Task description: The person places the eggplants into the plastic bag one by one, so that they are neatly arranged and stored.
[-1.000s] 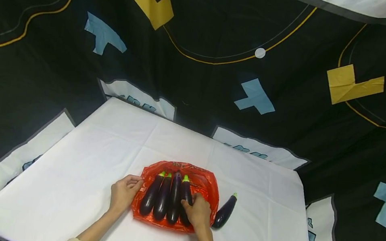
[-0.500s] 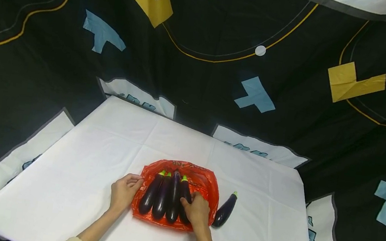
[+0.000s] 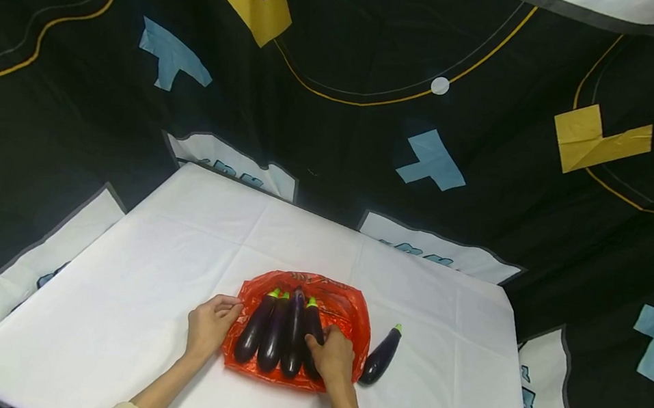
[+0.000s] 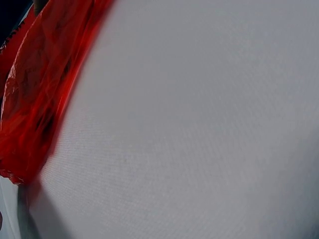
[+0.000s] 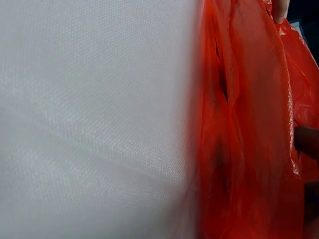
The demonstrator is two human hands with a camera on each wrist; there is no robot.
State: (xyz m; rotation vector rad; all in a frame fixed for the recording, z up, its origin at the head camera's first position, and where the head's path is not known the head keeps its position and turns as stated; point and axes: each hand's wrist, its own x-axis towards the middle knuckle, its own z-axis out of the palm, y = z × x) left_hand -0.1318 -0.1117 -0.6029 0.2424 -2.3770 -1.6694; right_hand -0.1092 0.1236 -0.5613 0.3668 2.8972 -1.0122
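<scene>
An open red plastic bag lies on the white table with several dark purple eggplants side by side in it, green stem ends pointing away from me. My left hand pinches the bag's left rim between thumb and fingers. Over the bag's right side, my right hand grips the rightmost eggplant inside, covering part of it. In the right wrist view, dark fingers show just past the red bag wall. The left wrist view catches only the bag's side and the tabletop.
One more eggplant lies outside the bag, close to its right edge. The white-covered table ends at a black cloth backdrop with yellow and blue patches. White printed flaps hang around the table's edges.
The camera view has shifted slightly. Both hands, the bag and the eggplants keep nearly the same places.
</scene>
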